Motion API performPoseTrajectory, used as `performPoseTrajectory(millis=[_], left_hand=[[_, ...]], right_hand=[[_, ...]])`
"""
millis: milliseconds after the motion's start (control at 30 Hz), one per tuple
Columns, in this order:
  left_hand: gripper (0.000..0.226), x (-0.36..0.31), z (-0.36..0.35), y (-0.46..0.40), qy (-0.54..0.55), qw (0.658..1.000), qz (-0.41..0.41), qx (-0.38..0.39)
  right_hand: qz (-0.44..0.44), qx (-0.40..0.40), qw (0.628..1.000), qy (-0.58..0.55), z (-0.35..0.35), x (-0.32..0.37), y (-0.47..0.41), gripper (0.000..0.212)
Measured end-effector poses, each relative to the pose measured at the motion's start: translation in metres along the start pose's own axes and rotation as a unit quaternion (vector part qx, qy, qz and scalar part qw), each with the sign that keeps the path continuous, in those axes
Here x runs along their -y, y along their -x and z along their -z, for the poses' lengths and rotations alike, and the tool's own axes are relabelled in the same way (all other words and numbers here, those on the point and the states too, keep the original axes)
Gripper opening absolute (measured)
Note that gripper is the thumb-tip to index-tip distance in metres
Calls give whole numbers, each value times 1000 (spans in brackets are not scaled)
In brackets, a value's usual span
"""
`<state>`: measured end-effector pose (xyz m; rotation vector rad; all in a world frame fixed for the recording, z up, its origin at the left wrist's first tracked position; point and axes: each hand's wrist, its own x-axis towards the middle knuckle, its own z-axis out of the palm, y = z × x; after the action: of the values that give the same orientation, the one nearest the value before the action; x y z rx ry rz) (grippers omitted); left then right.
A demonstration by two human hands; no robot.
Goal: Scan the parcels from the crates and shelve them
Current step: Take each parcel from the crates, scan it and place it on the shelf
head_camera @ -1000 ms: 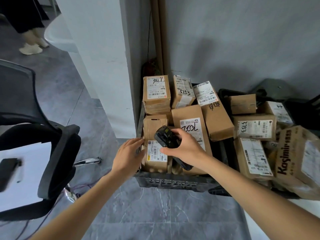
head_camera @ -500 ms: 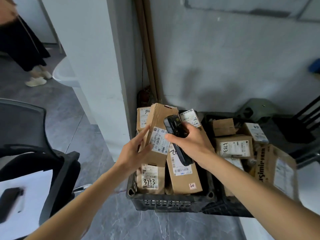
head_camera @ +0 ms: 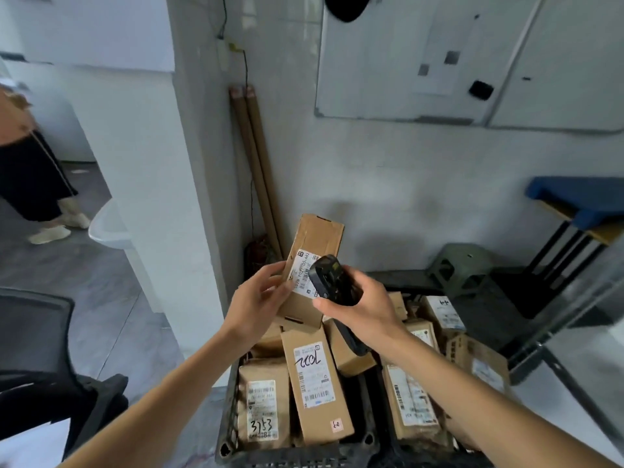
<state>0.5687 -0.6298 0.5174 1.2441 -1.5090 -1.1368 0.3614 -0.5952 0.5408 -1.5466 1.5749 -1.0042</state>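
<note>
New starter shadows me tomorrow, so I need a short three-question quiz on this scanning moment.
1. True or false: the left hand holds the raised parcel above the crate.
2. The right hand grips: A) a marker B) the black scanner C) tape.
3. Which number is handwritten on the parcel in the crate's near left corner?

Key: 1 true; 2 B; 3 3753.
</note>
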Motion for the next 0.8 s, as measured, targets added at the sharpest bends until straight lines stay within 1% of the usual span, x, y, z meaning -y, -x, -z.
performPoseTrajectory(millis=[67,133,300,433,500,633,700,800], left_hand=[[46,-12,-3,1,11,999,2,46],[51,-23,-5,0,4,997,5,73],[53,-52,-16,-2,-46,996,-6,77],[47,-76,-29,0,-69,994,-31,80],[49,-89,-34,0,-76,993,-38,83],[53,-116,-42,8,-86,990,-51,103],[53,-129,-45,14,-93,987,-60,121],[53,-146,-51,28,-104,980,-80,152]], right_hand=[[7,-11,1000,0,13,7,3,58],[9,-16,1000,-2,26,11,6,56],[19,-13,999,36,58,24,19,59],[21,-27,990,137,91,42,35,73],[21,-27,975,219,109,57,47,80],[30,-48,915,399,139,85,77,77],[30,-61,898,434,148,93,94,75],[12,-82,881,466,158,103,121,78]])
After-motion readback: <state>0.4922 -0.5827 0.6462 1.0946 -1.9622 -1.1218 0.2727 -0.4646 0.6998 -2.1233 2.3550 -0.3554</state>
